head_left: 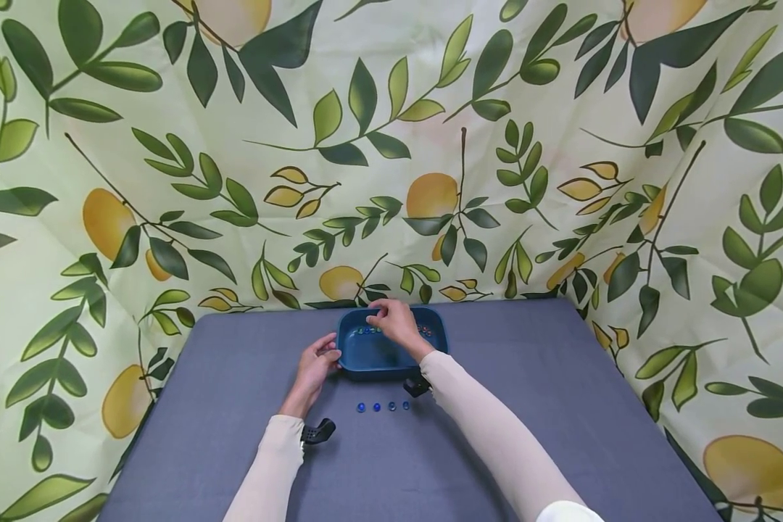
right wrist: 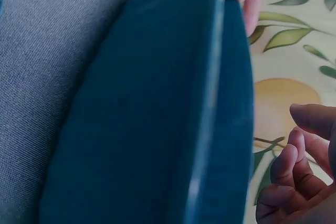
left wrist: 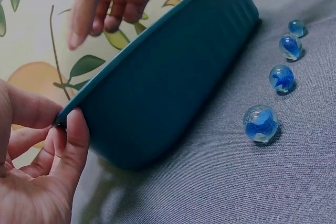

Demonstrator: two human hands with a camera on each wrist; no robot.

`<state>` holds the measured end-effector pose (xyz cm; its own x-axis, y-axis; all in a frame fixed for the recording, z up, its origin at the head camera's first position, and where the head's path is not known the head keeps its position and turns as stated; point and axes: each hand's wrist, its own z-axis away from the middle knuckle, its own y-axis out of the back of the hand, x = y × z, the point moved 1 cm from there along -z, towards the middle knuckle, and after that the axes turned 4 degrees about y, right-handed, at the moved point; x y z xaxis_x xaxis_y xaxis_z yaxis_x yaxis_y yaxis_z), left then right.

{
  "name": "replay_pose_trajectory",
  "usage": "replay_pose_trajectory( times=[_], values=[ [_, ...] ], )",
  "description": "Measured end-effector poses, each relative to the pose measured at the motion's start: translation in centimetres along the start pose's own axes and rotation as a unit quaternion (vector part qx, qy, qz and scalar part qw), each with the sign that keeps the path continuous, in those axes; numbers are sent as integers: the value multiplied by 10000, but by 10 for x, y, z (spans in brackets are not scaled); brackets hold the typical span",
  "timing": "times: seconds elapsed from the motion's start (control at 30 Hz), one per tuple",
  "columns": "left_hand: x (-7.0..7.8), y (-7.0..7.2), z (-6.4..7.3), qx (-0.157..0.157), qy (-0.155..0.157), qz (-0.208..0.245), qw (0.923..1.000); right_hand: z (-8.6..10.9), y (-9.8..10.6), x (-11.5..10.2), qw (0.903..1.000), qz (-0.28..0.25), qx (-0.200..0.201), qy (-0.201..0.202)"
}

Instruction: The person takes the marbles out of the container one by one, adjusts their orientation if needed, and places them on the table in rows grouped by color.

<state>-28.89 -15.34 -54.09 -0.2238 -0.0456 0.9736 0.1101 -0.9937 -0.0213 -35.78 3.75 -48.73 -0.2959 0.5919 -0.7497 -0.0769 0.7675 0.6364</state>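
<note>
A dark teal plastic tub (head_left: 391, 375) stands toward the far side of the table. My left hand (head_left: 315, 368) pinches its left rim, thumb against the outer wall, as the left wrist view shows. Over the tub hovers my right hand (head_left: 396, 322), fingers loosely curled; in the right wrist view the thumb (right wrist: 314, 120) stands slightly apart from the fingertips and nothing shows between them. Several small coloured marbles (head_left: 367, 330) lie inside along the far wall, partly hidden by the right hand. In front of the tub, several blue-swirled glass marbles (left wrist: 261, 124) sit in a row.
Grey cloth covers the table (head_left: 248, 377). A leaf-and-fruit patterned curtain (head_left: 378, 181) hangs close behind the tub and along both sides. Each wrist carries a black camera mount, such as the left mount (head_left: 318, 432).
</note>
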Motion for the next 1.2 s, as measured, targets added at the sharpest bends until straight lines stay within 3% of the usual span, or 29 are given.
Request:
replay_pose_trajectory(
  times=[0.67, 1.2],
  values=[
    [-1, 1, 0, -68, -72, 7, 10000, -10, -30, 20, 9949, 851, -278, -473],
    [1, 1, 2, -67, -93, -63, 9999, -11, -39, 35, 9940, 254, -361, -997]
  ],
)
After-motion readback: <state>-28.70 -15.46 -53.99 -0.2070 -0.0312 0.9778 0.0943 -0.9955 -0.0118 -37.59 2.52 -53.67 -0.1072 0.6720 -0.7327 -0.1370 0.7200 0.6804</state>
